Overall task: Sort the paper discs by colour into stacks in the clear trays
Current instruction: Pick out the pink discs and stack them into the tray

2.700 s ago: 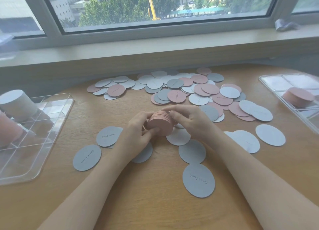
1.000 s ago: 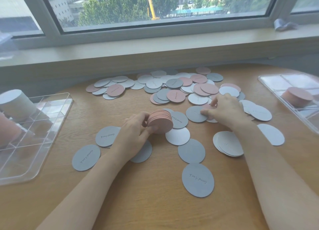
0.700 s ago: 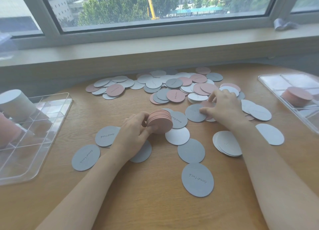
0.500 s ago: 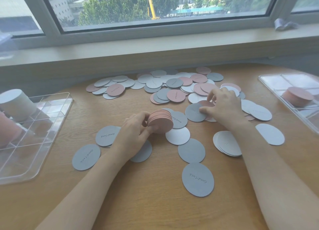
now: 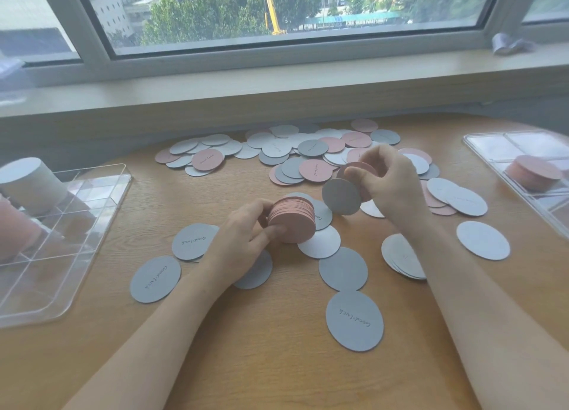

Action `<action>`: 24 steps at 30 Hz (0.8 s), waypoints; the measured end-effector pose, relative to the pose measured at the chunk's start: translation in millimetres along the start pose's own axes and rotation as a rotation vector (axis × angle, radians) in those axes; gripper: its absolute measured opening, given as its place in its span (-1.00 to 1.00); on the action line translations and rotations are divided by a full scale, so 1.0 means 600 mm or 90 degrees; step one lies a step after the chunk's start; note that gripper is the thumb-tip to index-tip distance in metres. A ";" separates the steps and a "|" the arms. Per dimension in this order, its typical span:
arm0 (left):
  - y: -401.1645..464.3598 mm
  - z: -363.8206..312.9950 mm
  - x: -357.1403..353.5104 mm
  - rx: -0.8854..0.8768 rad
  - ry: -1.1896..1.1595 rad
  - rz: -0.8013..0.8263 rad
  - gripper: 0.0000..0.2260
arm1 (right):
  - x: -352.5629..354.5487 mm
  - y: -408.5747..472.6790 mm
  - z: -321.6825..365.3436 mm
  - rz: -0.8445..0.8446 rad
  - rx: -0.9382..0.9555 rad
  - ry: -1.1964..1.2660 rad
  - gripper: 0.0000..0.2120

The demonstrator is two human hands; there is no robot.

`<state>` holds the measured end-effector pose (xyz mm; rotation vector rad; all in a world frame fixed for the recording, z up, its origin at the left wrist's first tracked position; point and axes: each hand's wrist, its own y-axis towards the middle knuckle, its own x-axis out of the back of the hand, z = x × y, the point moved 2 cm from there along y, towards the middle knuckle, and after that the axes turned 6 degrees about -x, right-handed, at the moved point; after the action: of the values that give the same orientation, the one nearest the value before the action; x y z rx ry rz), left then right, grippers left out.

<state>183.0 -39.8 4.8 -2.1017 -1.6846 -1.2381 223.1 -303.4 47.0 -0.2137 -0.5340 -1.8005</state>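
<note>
My left hand [image 5: 243, 240] grips a thick stack of pink discs [image 5: 292, 222] on its edge at the table's middle. Just right of it, my right hand [image 5: 391, 182] is lifted off the table and pinches a few discs: a grey disc [image 5: 341, 196] hangs in front, and pink discs [image 5: 357, 169] sit behind it. A mixed heap of pink, grey and white discs [image 5: 308, 154] lies beyond the hands. Loose grey discs [image 5: 354, 320] lie near me. The left clear tray [image 5: 101, 222] holds a white stack [image 5: 27, 185]. The right clear tray [image 5: 492, 163] holds a pink stack [image 5: 534, 172].
A small pile of white discs [image 5: 400, 258] lies under my right forearm, and one white disc [image 5: 482, 240] lies further right. A window sill [image 5: 277, 77] runs behind the round wooden table [image 5: 261, 348]. A pink stack [image 5: 15, 228] shows at the left tray's edge.
My right hand left the pink stack, reached into the heap on the right, and has now lifted a few discs, a grey one in front. My left hand kept holding the pink stack.
</note>
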 end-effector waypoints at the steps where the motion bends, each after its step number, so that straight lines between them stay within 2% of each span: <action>1: 0.000 -0.002 -0.001 -0.003 0.002 0.004 -0.74 | 0.000 -0.005 0.005 -0.031 0.016 0.016 -0.86; 4: 0.001 -0.006 -0.001 -0.015 -0.001 0.012 -0.73 | -0.005 -0.021 0.021 -0.057 0.051 0.079 -0.88; 8: 0.001 -0.004 -0.001 -0.020 0.003 0.014 -0.74 | -0.034 -0.043 0.037 0.071 0.041 0.177 -0.88; 12: 0.000 -0.007 -0.001 -0.024 0.009 0.004 -0.78 | -0.069 -0.056 0.037 0.200 0.055 0.157 -0.92; 15: 0.001 -0.009 0.001 -0.032 0.023 -0.004 -0.73 | -0.082 -0.061 0.032 0.278 0.054 0.108 -0.93; 17: 0.000 -0.010 0.002 -0.035 0.039 -0.013 -0.67 | -0.086 -0.062 0.029 0.324 0.067 0.074 -0.86; 22: 0.000 -0.012 0.002 -0.029 0.064 -0.039 -0.60 | -0.091 -0.069 0.028 0.408 0.127 -0.095 -0.38; 24: 0.001 -0.010 0.002 -0.027 0.064 -0.048 -0.63 | -0.096 -0.071 0.028 0.399 0.161 -0.106 -0.33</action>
<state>180.4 -42.8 9.4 -1.9809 -1.7227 -1.3880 197.6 -236.9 27.8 -0.3179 -0.7146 -1.1014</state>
